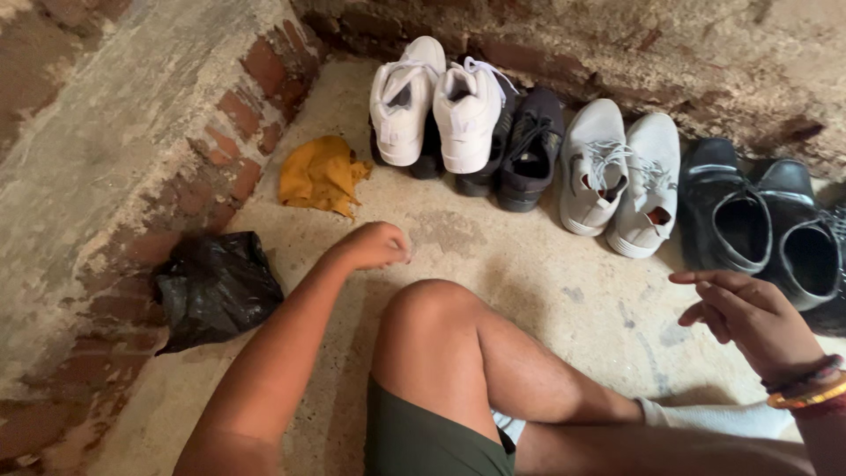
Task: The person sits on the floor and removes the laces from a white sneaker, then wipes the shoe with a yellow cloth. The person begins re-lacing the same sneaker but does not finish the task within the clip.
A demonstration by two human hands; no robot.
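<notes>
Head view: left hand (377, 245) loosely curled, right hand (749, 313) open, both empty, near white sneakers (621, 176).

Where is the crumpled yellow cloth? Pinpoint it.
In the head view, the crumpled yellow cloth lies on the concrete floor at upper left, between the brick wall and the white high-top sneakers.

Both hands empty: left hand (377, 245) near yellow cloth (321, 174), right hand (749, 313) beside black shoes (758, 227).
</notes>
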